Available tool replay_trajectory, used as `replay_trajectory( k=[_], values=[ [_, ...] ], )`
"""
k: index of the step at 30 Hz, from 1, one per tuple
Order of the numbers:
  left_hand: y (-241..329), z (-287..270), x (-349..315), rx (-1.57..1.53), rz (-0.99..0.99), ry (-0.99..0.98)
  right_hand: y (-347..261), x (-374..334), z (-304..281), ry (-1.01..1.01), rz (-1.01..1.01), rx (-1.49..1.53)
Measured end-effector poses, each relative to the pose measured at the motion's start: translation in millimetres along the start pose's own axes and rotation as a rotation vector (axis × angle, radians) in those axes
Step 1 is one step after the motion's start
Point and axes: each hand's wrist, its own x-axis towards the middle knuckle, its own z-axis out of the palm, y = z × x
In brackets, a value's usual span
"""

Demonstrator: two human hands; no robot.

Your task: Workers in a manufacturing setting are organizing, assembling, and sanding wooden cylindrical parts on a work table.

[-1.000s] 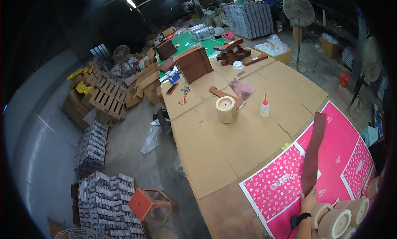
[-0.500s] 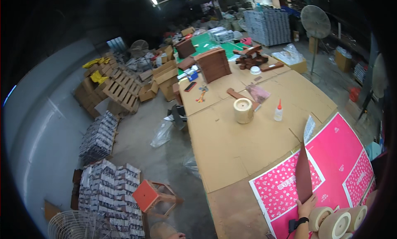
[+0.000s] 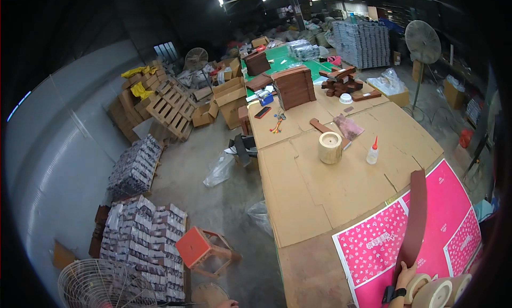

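At the lower right, my right hand (image 3: pixel 407 276) is closed on the lower end of a long, flexible dark-brown strip (image 3: pixel 413 217). A black band circles that wrist. The strip stands up from my fingers with its free end farther away, over a bright pink printed sheet (image 3: pixel 368 249). Several pale round wooden pieces (image 3: pixel 433 294) with a hole in the face lie right beside this hand. Only a sliver of my left hand (image 3: pixel 229 304) shows at the bottom edge, off the table's left side, and its fingers cannot be made out.
On the cardboard-covered table (image 3: pixel 298 196) stand a wooden cylinder (image 3: pixel 330 148), a red-tipped glue bottle (image 3: pixel 372 152) and a stack of brown boards (image 3: pixel 294 88). Left are a red stool (image 3: pixel 194 248), a wire fan (image 3: pixel 101 284) and bundled stacks (image 3: pixel 140 238). A standing fan (image 3: pixel 422 42) is far right.
The brown strip has turned from a narrow, twisted edge with a pale tip to its broad brown face, its top leaning right. The view has shifted, so the scene sits farther right.
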Motion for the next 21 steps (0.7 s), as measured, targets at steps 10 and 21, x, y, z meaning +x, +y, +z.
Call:
replay_trajectory(
  k=[10, 21],
  values=[
    [48, -33, 17, 0.0, 0.079, 0.055, -160, 8, -28, -0.127, -0.084, 0.627],
    [229, -66, 17, -0.999, 0.032, -0.406, -225, -268, -46, -0.872, -1.088, 0.154]
  ],
)
